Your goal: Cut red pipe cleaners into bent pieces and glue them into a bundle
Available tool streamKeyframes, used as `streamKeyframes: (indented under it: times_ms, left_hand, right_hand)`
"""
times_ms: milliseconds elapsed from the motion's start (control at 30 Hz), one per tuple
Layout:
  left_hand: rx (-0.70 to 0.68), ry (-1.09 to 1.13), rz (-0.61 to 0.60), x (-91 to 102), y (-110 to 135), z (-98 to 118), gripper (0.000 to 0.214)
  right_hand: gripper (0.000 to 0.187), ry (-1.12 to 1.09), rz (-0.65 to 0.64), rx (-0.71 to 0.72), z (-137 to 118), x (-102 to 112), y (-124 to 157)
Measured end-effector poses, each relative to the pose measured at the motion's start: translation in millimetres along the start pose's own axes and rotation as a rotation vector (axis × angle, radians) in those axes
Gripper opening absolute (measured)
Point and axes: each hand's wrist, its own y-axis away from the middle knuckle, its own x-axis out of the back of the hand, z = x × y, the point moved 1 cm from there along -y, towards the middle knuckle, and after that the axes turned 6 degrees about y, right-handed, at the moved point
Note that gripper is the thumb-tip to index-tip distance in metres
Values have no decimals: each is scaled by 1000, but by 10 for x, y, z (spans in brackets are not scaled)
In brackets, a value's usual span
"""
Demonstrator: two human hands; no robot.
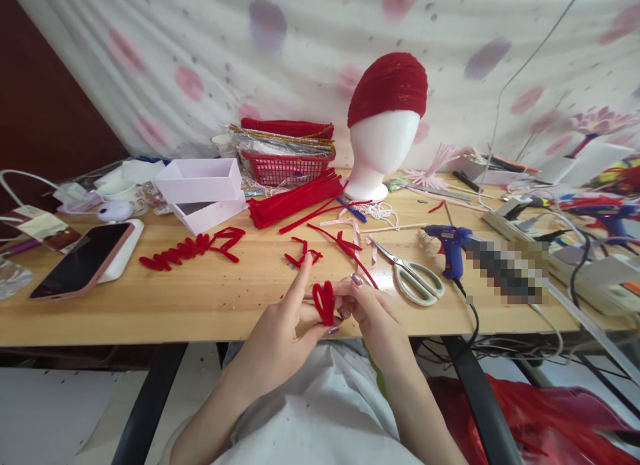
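Between my two hands, over the table's near edge, is a red pipe cleaner (324,303) bent into narrow loops. My left hand (286,325) pinches its lower end between thumb and fingers, with the index finger stretched out. From the other side, the fingertips of my right hand (369,313) close on the same piece. Just beyond lie small bent red pieces (303,253) and straight red pipe cleaners (345,246). Scissors with pale green handles (416,281) rest to the right of my right hand. A row of red loops (183,249) lies to the left.
A white mannequin head (383,148) with a red wrapped cap stands at the back. Left of it are a red basket (290,166), a red pipe-cleaner bundle (295,201) and white boxes (200,185). A phone (87,258) lies left; a blue glue gun (451,248) and power strip (565,265) lie right.
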Motion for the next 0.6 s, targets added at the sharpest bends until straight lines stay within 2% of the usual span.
streamKeyframes:
  times_ms: [600]
  left_hand:
    - [-31, -23, -20, 16, -5, -4, 98]
  right_hand:
    - [39, 23, -18, -5, -2, 14, 20]
